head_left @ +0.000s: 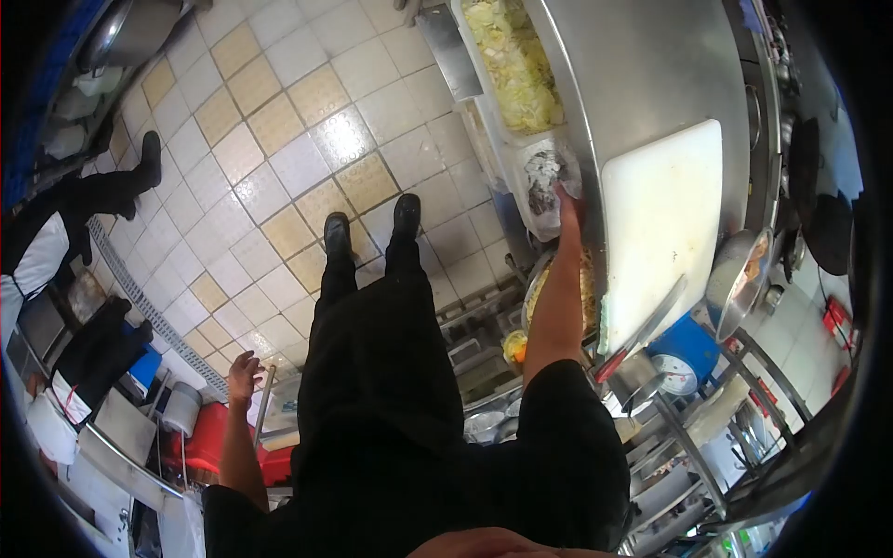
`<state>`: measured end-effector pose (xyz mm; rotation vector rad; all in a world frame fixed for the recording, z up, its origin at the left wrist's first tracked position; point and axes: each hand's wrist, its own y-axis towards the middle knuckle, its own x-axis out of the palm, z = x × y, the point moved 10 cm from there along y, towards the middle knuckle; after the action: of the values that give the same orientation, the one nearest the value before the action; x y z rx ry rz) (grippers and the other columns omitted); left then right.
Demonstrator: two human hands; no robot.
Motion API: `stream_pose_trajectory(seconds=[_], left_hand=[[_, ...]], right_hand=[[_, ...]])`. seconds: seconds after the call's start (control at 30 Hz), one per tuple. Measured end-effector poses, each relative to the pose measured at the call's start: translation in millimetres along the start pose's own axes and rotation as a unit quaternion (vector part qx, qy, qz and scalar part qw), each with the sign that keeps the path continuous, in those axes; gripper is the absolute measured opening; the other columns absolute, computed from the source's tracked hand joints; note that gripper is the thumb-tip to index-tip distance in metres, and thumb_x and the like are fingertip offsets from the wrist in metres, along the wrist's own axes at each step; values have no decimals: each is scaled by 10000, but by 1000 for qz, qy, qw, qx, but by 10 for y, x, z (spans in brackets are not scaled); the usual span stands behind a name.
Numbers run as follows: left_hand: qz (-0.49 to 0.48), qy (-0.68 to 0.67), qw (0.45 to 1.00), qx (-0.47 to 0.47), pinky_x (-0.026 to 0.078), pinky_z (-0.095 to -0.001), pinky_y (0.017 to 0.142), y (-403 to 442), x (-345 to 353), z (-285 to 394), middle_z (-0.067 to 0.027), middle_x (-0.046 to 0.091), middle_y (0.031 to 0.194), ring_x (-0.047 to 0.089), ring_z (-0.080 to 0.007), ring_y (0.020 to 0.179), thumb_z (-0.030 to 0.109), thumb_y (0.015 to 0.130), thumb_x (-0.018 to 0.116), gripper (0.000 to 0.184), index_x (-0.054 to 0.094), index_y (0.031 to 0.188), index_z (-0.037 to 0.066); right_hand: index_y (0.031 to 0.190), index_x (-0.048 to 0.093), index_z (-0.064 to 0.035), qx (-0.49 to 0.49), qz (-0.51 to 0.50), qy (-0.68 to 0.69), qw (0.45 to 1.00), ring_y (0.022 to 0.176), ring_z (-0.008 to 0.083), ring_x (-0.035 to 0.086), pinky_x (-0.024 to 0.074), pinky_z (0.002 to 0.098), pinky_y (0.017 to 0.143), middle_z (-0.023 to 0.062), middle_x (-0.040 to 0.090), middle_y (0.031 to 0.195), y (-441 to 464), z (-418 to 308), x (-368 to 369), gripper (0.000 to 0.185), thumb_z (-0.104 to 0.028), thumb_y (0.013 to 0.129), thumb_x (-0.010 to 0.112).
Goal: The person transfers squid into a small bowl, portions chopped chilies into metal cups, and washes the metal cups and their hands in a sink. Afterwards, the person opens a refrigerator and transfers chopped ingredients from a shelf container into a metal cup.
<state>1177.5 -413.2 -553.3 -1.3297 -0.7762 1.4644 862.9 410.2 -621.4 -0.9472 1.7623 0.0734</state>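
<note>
On the left, my left hand (244,377) hangs over the floor with its fingers apart and nothing in it. My right hand (567,199) reaches to the edge of a clear plastic container (535,223) at the steel counter's side. Its fingers are partly hidden and small, so their grip does not show. Inside that container is something white and dark (543,181). Just beyond it stands a long tub of chopped pale green and yellow leaves (513,70). A white cutting board (665,205) lies on the counter, with a red-handled knife (642,339) across its near end.
A blue scale (684,353) and a metal bowl (738,284) stand beside the board. Below my right forearm is a round bowl of yellowish food (588,288). Two people in dark clothes, one with a leg (102,191) stretched out, are at the left. Tiled floor (279,167) lies ahead.
</note>
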Motion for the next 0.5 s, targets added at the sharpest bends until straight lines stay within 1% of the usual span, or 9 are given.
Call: stream_pose_trajectory(seconds=[0.03, 0.07, 0.17, 0.23, 0.27, 0.33, 0.4, 0.47, 0.5], left_hand=[[-8, -4, 1000, -8, 486, -252, 595, -3, 38, -22, -98, 628, 993, 636, -159, 809, 230, 865, 586, 469, 497, 1255, -14], [-13, -5, 1000, -6, 489, -253, 585, 15, 53, -86, -98, 631, 973, 637, -158, 787, 218, 865, 582, 454, 506, 1245, -19], [-30, 41, 998, -31, 497, -292, 626, 53, 93, -341, -90, 624, 1024, 630, -165, 813, 202, 876, 563, 428, 506, 1262, 24], [-42, 63, 996, -40, 497, -296, 626, 28, 139, -382, -91, 622, 1017, 629, -162, 814, 194, 873, 565, 430, 504, 1263, 22], [-43, 65, 996, -36, 497, -297, 627, 18, 145, -352, -91, 622, 1015, 630, -163, 810, 193, 872, 566, 433, 504, 1264, 21], [-44, 67, 997, -22, 498, -299, 627, -8, 227, -236, -91, 622, 1010, 630, -164, 804, 193, 869, 566, 437, 503, 1266, 20], [-36, 48, 998, -4, 494, -296, 621, 3, 243, -121, -87, 623, 999, 631, -172, 780, 193, 863, 561, 446, 502, 1260, 1], [-23, 24, 999, 18, 511, -282, 585, 21, 258, -30, -128, 643, 965, 640, -176, 779, 204, 850, 581, 461, 510, 1241, -30], [-26, 32, 999, 17, 511, -285, 589, 44, 276, -19, -125, 644, 962, 644, -180, 783, 204, 848, 580, 459, 513, 1238, -28]], right_hand=[[1344, 443, 12, 15, -5, 25, 1000, 1218, 366, 489, 384, 388, 1009, 245, 511, 1306, -58, -56, 46, 920, -474, 640, 783], [1334, 448, 22, -7, -5, 34, 999, 1196, 369, 505, 396, 389, 998, 248, 531, 1279, -87, -183, 150, 905, -445, 638, 790], [1320, 454, 34, 7, -79, 178, 981, 1125, 391, 546, 431, 396, 956, 247, 587, 1187, 88, -155, 654, 849, -352, 640, 786], [1260, 517, 33, -9, -32, 115, 993, 1004, 347, 605, 472, 383, 876, 172, 653, 1073, 748, 545, 1120, 702, -245, 659, 748], [1239, 535, 35, -40, -25, 43, 998, 1014, 334, 603, 467, 380, 879, 163, 650, 1088, 860, 594, 951, 678, -245, 660, 750], [1239, 538, 26, -78, 3, -27, 997, 1039, 336, 589, 455, 384, 897, 171, 631, 1118, 851, 549, 666, 657, -268, 681, 724], [1239, 541, 16, -102, 28, -36, 994, 1065, 338, 575, 444, 388, 915, 179, 613, 1148, 706, 509, 400, 638, -291, 702, 698], [1239, 543, 7, -105, 34, -19, 994, 1090, 340, 561, 432, 391, 932, 188, 594, 1178, 501, 476, 136, 621, -314, 723, 671], [1239, 545, 2, -97, 29, -7, 995, 1102, 341, 554, 426, 393, 941, 192, 585, 1193, 382, 434, 32, 613, -326, 733, 658]])
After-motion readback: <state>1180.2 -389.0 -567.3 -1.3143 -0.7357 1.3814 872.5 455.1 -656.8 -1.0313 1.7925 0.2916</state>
